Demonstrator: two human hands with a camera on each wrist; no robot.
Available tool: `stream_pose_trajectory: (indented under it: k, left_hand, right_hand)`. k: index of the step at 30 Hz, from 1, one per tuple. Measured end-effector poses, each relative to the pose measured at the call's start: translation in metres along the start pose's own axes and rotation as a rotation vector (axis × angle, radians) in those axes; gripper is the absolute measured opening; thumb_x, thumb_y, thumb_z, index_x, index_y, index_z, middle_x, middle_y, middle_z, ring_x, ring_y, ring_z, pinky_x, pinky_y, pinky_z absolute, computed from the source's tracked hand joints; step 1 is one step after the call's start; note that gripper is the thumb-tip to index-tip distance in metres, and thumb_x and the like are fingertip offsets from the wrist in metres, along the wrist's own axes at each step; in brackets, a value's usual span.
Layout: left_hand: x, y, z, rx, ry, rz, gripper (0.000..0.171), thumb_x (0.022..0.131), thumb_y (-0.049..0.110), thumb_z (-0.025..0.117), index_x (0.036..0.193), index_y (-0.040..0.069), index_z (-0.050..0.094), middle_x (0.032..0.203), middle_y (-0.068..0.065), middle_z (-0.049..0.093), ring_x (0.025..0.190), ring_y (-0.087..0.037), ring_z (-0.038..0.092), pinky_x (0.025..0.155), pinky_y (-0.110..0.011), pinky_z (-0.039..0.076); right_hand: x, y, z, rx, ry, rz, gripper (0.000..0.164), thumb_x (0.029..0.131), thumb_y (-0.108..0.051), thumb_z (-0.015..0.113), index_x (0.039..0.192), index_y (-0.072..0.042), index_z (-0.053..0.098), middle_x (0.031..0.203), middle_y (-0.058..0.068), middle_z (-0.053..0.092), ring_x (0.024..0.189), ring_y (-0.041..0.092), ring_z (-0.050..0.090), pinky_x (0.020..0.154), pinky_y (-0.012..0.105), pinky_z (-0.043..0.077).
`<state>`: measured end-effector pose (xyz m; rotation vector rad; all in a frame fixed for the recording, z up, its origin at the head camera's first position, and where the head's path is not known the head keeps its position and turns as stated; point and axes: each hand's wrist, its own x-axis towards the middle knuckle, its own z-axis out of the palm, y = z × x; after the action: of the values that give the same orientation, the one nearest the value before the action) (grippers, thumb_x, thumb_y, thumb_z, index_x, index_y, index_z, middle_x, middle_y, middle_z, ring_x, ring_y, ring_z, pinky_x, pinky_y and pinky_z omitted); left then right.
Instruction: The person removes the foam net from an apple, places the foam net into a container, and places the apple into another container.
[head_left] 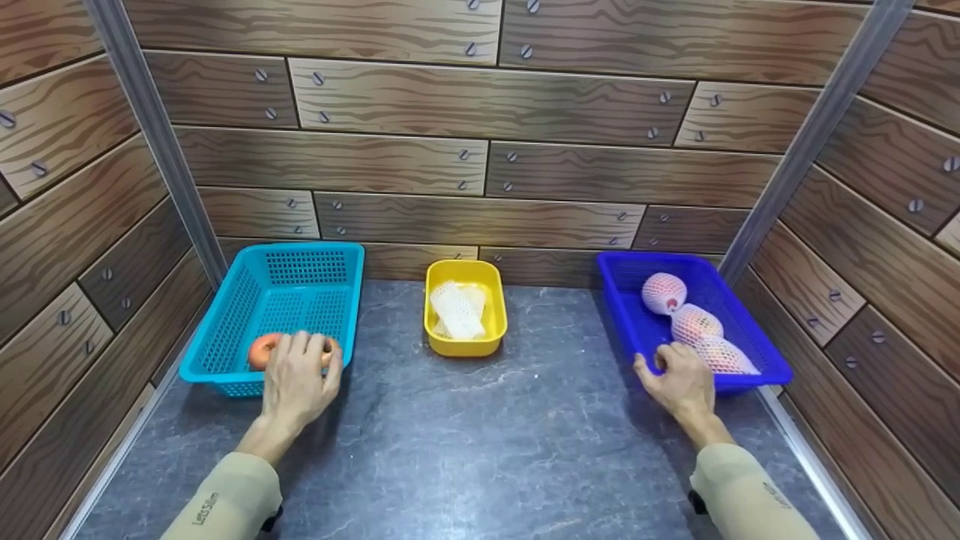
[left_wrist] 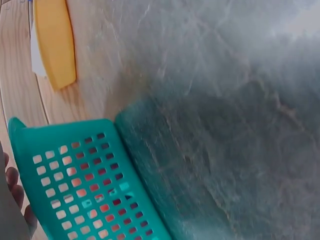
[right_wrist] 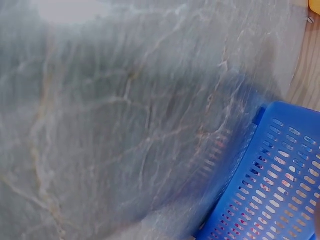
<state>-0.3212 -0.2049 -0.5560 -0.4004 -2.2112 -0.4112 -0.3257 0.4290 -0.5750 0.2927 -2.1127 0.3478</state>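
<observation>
My left hand (head_left: 301, 375) reaches over the near rim of the teal basket (head_left: 196, 367), its fingers bent down among red apples. One apple (head_left: 261, 351) shows left of the fingers and more red fruit (head_left: 328, 352) appears by the thumb; the fingertips are hidden, so a grip cannot be made out. At the near rim of the blue basket (head_left: 765, 360), my right hand (head_left: 684, 379) has thumb and forefinger apart, with no object visible between them. Beside it lie fruits in foam nets: a near one (head_left: 726, 356), a middle one (head_left: 697, 324) and a far one (head_left: 664, 292).
A small yellow tub (head_left: 465, 347) between the baskets holds white foam netting (head_left: 459, 307). All three containers stand on a dark marbled tabletop (head_left: 480, 450). Wood-patterned walls (head_left: 480, 165) enclose the back and sides.
</observation>
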Motion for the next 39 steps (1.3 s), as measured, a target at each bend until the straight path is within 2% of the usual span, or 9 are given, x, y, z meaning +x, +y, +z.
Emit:
stream_pose_trajectory:
  k: [7, 15, 25, 30, 39]
  left_hand:
    - [-0.008, 0.005, 0.005, -0.014, -0.04, 0.0, 0.016, 0.1, 0.019, 0.072, 0.091, 0.009, 0.064, 0.084, -0.011, 0.059, 0.077, -0.032, 0.047, 0.075, -0.045, 0.041]
    - [-0.012, 0.003, 0.012, 0.005, -0.028, 0.02, 0.017, 0.098, 0.02, 0.072, 0.091, 0.007, 0.063, 0.087, -0.014, 0.058, 0.079, -0.035, 0.048, 0.075, -0.048, 0.042]
    - [-0.016, 0.0, 0.017, 0.047, 0.02, 0.046, 0.022, 0.098, 0.023, 0.068, 0.09, 0.005, 0.058, 0.088, -0.017, 0.057, 0.079, -0.037, 0.047, 0.074, -0.05, 0.04]
    - [-0.019, -0.002, 0.018, 0.059, 0.025, 0.033, 0.023, 0.099, 0.024, 0.066, 0.091, 0.004, 0.059, 0.089, -0.019, 0.059, 0.08, -0.039, 0.049, 0.075, -0.051, 0.04]
    - [-0.02, -0.003, 0.02, 0.089, 0.035, 0.036, 0.026, 0.099, 0.027, 0.065, 0.09, 0.004, 0.057, 0.089, -0.02, 0.059, 0.079, -0.039, 0.048, 0.074, -0.051, 0.039]
  right_hand:
    - [0.004, 0.0, -0.006, 0.021, -0.069, 0.045, 0.037, 0.083, -0.024, 0.085, 0.068, -0.008, 0.055, 0.065, 0.006, 0.051, 0.06, 0.029, 0.051, 0.058, 0.045, 0.04]
    - [0.014, -0.004, -0.012, 0.021, -0.15, 0.111, 0.039, 0.084, -0.023, 0.087, 0.066, -0.012, 0.055, 0.063, 0.003, 0.051, 0.058, 0.022, 0.049, 0.059, 0.039, 0.037]
    - [0.037, 0.001, -0.02, -0.002, -0.174, 0.166, 0.034, 0.088, -0.025, 0.085, 0.069, -0.012, 0.061, 0.067, 0.008, 0.06, 0.061, 0.025, 0.056, 0.058, 0.039, 0.039]
    - [0.048, 0.009, -0.024, -0.024, -0.217, 0.226, 0.028, 0.091, -0.03, 0.084, 0.079, -0.009, 0.069, 0.076, 0.011, 0.068, 0.07, 0.032, 0.065, 0.061, 0.046, 0.046]
    - [0.059, 0.033, -0.035, -0.079, -0.334, 0.363, 0.027, 0.094, -0.038, 0.08, 0.092, -0.012, 0.073, 0.091, 0.015, 0.076, 0.086, 0.043, 0.072, 0.072, 0.059, 0.051]
